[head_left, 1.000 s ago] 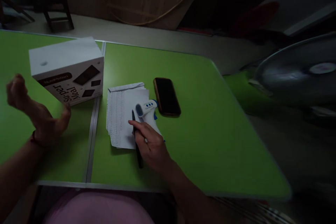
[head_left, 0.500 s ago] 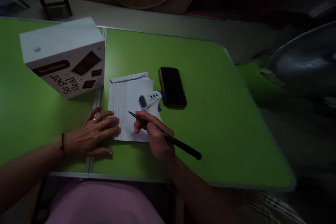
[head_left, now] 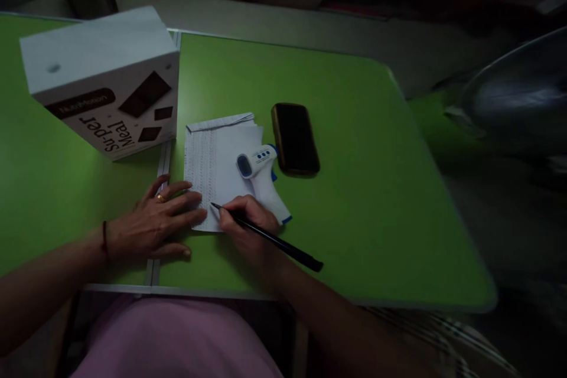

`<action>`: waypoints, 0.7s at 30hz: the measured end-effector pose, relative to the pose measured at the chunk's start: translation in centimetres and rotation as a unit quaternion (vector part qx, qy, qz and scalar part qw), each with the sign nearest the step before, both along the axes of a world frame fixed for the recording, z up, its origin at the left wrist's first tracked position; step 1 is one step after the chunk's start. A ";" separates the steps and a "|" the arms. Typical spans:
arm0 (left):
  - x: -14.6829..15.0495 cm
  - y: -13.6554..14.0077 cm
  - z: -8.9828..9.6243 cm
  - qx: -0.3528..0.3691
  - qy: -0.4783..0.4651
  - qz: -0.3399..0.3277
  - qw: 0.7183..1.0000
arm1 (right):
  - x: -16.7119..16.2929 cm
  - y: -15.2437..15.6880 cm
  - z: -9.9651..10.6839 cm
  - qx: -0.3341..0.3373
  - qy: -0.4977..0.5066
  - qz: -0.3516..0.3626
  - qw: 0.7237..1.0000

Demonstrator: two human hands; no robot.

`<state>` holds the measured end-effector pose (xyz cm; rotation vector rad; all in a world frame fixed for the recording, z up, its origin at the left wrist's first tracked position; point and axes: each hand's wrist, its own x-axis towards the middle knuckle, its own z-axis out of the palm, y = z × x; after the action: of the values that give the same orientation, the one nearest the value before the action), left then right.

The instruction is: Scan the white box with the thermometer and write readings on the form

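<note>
In my right hand [head_left: 250,227] is a black pen [head_left: 277,241], its tip down at the lower part of a white notepad [head_left: 228,142]. Dense rows of small handwriting fill the pad's left side; the marks are too small to read. My left hand [head_left: 162,221] lies flat with fingers spread, its fingertips on the pad's lower left edge and the rest on the table. A white and blue infrared thermometer [head_left: 266,186] rests on the pad's right side, its handle partly behind my right hand.
A phone in a brown case [head_left: 296,139] lies right of the thermometer. At the left stands a tall white box [head_left: 106,82] marked "Su-per Meal". The green table [head_left: 376,189] has a seam left of the pad and a dark shiny object [head_left: 522,88] beyond its right edge.
My right hand has moved left and down over the pad, bringing the pen tip nearer the written rows. More of the thermometer's handle shows. The view has shifted slightly.
</note>
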<state>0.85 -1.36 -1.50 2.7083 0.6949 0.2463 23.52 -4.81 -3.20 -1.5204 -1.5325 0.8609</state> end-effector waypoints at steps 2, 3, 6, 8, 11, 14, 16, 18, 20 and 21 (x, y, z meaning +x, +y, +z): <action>0.0 0.0 0.0 0.005 -0.004 -0.002 1.000 | 0.1 0.1 0.1 0.008 -0.007 0.016 1.000; 0.1 0.0 0.0 0.006 -0.005 -0.003 1.000 | 0.1 0.1 0.2 0.011 -0.008 0.022 1.000; 0.1 0.0 0.1 0.000 0.001 -0.001 1.000 | 0.1 0.2 0.3 0.008 -0.009 0.032 0.999; 0.1 -0.1 0.1 -0.006 0.004 -0.001 1.000 | 0.1 0.2 0.4 -0.005 -0.013 0.032 0.999; 0.1 -0.1 0.1 -0.009 0.001 -0.001 1.000 | 0.1 0.2 0.4 -0.023 -0.018 0.033 0.999; 0.1 -0.1 0.2 -0.016 -0.008 0.005 1.000 | 0.1 0.3 0.3 -0.022 -0.014 0.037 0.999; 0.1 -0.1 0.2 -0.023 -0.015 0.007 1.000 | 0.1 0.3 0.2 -0.015 -0.013 0.034 0.999; 0.1 -0.1 0.3 -0.027 -0.016 0.006 1.000 | 0.0 0.3 0.1 -0.011 -0.018 0.033 0.999; 0.1 -0.1 0.3 -0.028 -0.004 0.006 1.000 | 0.1 0.2 0.1 -0.010 -0.022 0.038 0.999; 0.1 -0.1 0.3 -0.028 0.004 0.007 1.000 | 0.1 0.2 0.1 -0.008 -0.021 0.041 0.999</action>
<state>0.96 -1.43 -1.24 2.6529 0.7110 0.2167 23.60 -4.58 -3.10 -1.5036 -1.6327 0.8950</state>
